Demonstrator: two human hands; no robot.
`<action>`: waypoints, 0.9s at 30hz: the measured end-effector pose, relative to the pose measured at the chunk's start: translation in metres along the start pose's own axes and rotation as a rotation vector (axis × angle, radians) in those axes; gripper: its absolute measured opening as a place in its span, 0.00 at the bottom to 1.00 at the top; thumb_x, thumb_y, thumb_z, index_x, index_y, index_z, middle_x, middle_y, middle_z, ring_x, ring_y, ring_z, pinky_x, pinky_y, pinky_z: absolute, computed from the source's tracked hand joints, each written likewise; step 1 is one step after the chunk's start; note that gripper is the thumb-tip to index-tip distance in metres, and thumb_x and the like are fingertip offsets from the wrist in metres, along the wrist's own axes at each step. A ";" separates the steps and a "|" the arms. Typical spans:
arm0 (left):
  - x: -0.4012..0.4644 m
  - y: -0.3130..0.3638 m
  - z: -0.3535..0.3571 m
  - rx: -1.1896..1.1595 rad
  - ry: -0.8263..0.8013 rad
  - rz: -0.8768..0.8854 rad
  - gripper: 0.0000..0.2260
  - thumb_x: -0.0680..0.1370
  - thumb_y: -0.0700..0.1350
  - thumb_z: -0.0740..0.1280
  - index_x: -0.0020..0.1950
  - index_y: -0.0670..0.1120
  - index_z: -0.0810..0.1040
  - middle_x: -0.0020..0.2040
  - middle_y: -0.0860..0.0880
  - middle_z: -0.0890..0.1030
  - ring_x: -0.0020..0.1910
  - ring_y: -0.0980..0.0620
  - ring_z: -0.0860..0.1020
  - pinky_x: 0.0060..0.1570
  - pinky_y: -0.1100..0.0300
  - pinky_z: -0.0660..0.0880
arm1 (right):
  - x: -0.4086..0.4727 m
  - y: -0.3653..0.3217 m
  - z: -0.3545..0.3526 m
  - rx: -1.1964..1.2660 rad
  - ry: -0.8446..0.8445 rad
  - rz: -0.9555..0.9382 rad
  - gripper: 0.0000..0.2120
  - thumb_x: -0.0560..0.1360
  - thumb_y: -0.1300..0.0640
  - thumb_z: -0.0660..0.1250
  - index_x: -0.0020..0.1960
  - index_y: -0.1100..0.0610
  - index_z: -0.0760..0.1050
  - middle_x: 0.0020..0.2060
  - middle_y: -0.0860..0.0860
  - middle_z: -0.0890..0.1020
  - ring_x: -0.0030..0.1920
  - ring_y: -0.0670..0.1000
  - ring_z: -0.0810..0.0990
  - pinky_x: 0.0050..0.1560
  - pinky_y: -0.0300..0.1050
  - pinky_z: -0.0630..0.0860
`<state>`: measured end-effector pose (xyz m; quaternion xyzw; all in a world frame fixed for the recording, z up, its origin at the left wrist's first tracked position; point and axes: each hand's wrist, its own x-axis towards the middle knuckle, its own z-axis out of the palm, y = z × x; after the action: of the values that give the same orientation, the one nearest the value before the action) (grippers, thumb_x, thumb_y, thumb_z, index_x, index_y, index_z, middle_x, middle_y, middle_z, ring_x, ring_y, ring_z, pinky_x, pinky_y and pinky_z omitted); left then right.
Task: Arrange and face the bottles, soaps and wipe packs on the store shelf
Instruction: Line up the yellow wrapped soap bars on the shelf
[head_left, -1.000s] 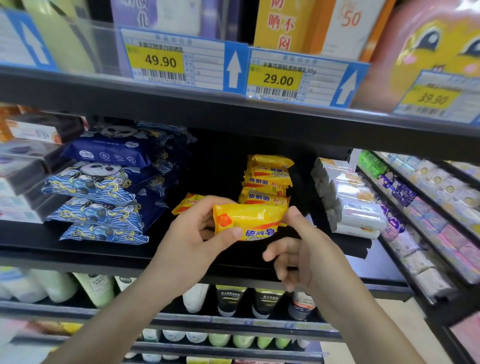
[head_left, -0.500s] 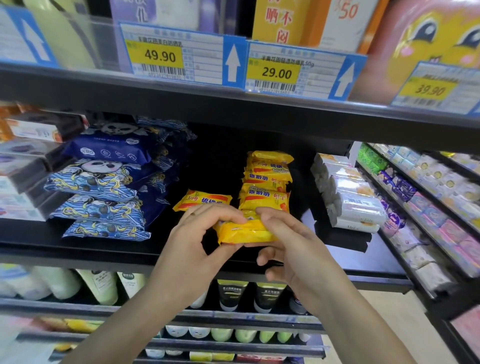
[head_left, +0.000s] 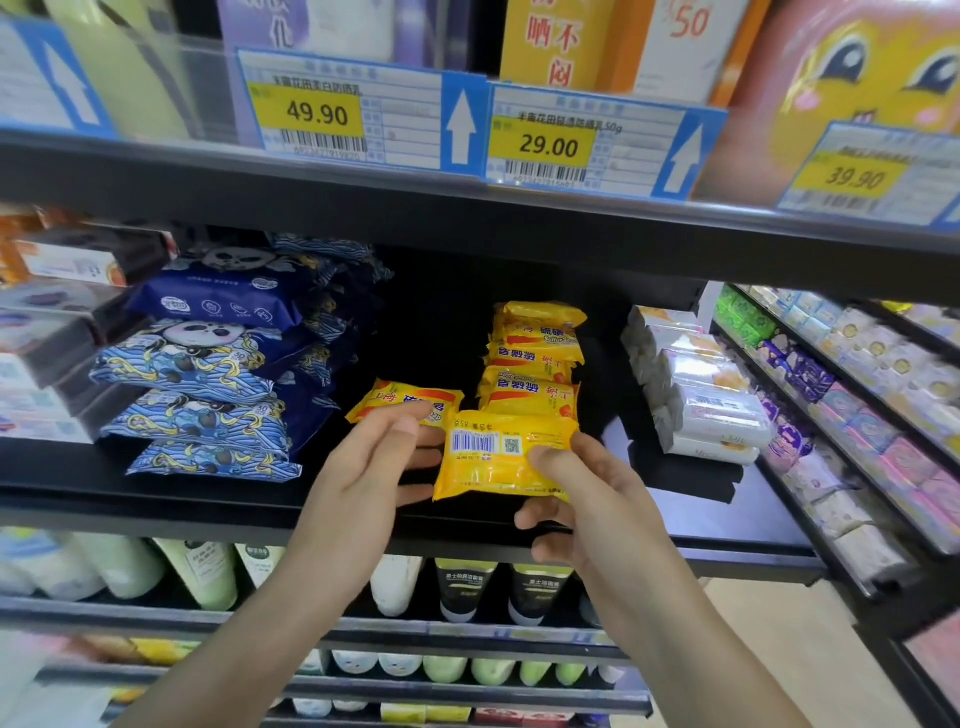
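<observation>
1. Yellow wrapper first: we hold one soap bar (head_left: 501, 457) out in front of the middle shelf (head_left: 208, 512), just below the stack of yellow soaps (head_left: 535, 358). Its barcode side faces us, with the print upside down.
2. We judge the step in hand to be facing this bar, turning it until the printed front shows, before it joins the rest.
3. Our right hand (head_left: 587, 499) pinches the bar at its right end, thumb on the barcode face and fingers curled beneath it.
4. Our left hand (head_left: 363, 467) sits at the bar's left edge with fingers nearly straight. Their tips reach behind the wrapper, so we cannot tell for certain whether they grip or only steady it.
5. Both forearms rise from the bottom of the view and meet at the bar.
6. A single soap (head_left: 405, 402) lies flat on the shelf, just behind our left fingers and beside the stack.
7. The next move, as we read it, calls for flipping the bar over so the label faces out and reads upright. Then it needs setting either on the single soap or on the stack, square with the shelf front.
8. Blue wipe packs (head_left: 197, 405) are piled to the left and white boxes (head_left: 701, 395) to the right, both well apart from the bar.
</observation>
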<state>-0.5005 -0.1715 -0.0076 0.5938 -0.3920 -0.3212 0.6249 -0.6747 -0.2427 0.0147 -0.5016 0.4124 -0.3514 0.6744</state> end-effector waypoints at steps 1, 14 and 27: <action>0.000 0.003 0.001 -0.006 -0.026 -0.042 0.13 0.85 0.52 0.59 0.63 0.53 0.80 0.55 0.52 0.86 0.57 0.53 0.84 0.60 0.46 0.80 | 0.000 0.001 -0.001 -0.002 -0.006 0.001 0.11 0.80 0.55 0.70 0.62 0.50 0.81 0.52 0.53 0.86 0.36 0.51 0.80 0.29 0.42 0.75; 0.007 0.008 0.004 0.052 -0.341 -0.120 0.17 0.75 0.52 0.71 0.63 0.49 0.80 0.58 0.53 0.86 0.57 0.55 0.84 0.54 0.57 0.82 | -0.008 0.004 -0.007 -0.022 -0.094 -0.029 0.09 0.80 0.62 0.68 0.57 0.54 0.83 0.49 0.56 0.87 0.41 0.51 0.82 0.37 0.43 0.79; 0.007 0.000 0.007 0.058 -0.262 0.110 0.16 0.74 0.46 0.73 0.61 0.48 0.79 0.55 0.51 0.86 0.57 0.54 0.83 0.55 0.63 0.79 | -0.009 -0.012 -0.024 -0.089 -0.213 0.107 0.22 0.71 0.35 0.75 0.59 0.46 0.83 0.58 0.52 0.84 0.45 0.55 0.83 0.44 0.51 0.82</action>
<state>-0.5034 -0.1815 -0.0067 0.5421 -0.5113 -0.3498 0.5677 -0.7013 -0.2469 0.0247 -0.5429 0.3798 -0.2406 0.7093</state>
